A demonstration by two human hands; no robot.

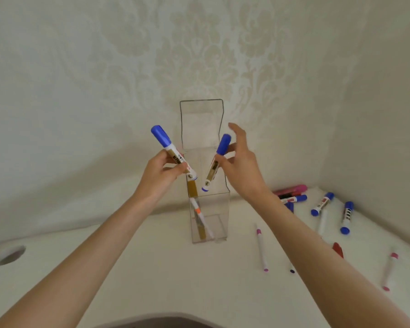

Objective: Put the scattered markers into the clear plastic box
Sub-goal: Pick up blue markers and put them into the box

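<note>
- Your left hand (162, 168) is clamped around the barrel of a thick blue-capped marker with a white and gold label (173, 153), cap up and tilted away to the left, its lower end just over the near left corner of the box mouth.
- Your right hand (240, 162) pinches a second thick blue-capped marker (217, 162) between thumb and fingertips near its cap, with the other fingers spread loosely; this looks like a light hold meant for letting go.
- That second marker hangs tail down over the mouth of the tall clear plastic box (223, 209), so it looks lined up to slide in end first rather than land across the rim.
- The box stands upright on the white worktop (152, 256) near the wall, its clear hinged lid (201, 121) folded up and back, which leaves the mouth free for both hands.
- Inside the box a thin white pen with an orange band (200, 215) and a gold-labelled marker (192, 189) lean toward the left wall, so the right side has more room.
- The task seems early: to the right of the box lie more blue-capped markers (322, 204), a pink marker (291, 189), thin white pens with pink ends (262, 249) and a red piece (337, 249), partly hidden by your right forearm.
- Lower one marker at a time, since two crossing in the narrow mouth could jam or tip the light box.
</note>
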